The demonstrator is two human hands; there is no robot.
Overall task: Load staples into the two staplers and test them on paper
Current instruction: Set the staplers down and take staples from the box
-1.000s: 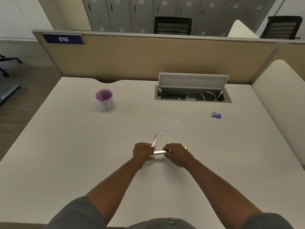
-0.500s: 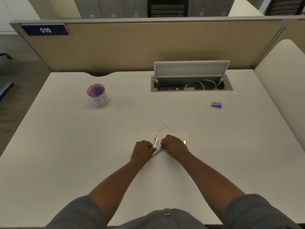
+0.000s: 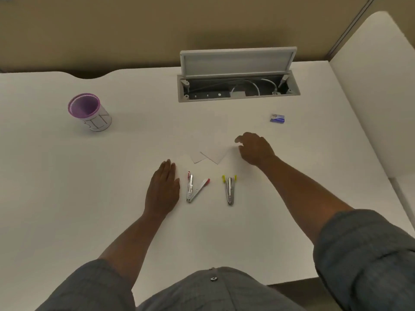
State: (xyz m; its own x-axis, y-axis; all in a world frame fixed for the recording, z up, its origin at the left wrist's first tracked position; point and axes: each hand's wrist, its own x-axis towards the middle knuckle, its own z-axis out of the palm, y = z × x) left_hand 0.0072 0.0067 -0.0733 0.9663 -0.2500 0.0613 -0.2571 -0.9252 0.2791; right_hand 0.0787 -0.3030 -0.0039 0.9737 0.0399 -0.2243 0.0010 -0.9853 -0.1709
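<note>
Two small metal staplers lie on the white desk (image 3: 67, 209). The red-tipped stapler (image 3: 195, 187) is spread wide in a V; the yellow-tipped stapler (image 3: 230, 189) lies to its right, its arms nearly together. My left hand (image 3: 163, 189) rests flat on the desk just left of the red-tipped one, holding nothing. My right hand (image 3: 254, 148) hovers with fingers apart at the right edge of small white paper pieces (image 3: 210, 154), beyond the staplers. A small blue staple box (image 3: 277, 118) lies farther right.
A purple-rimmed cup (image 3: 89, 112) stands at the left. A cable hatch (image 3: 238, 86) with its lid raised is set into the desk's far side, before a tan partition. A white panel borders the right side.
Both hands have let go of the staplers, which now lie on the desk. My right hand has moved forward to the papers and my left lies flat. The camera has tilted down.
</note>
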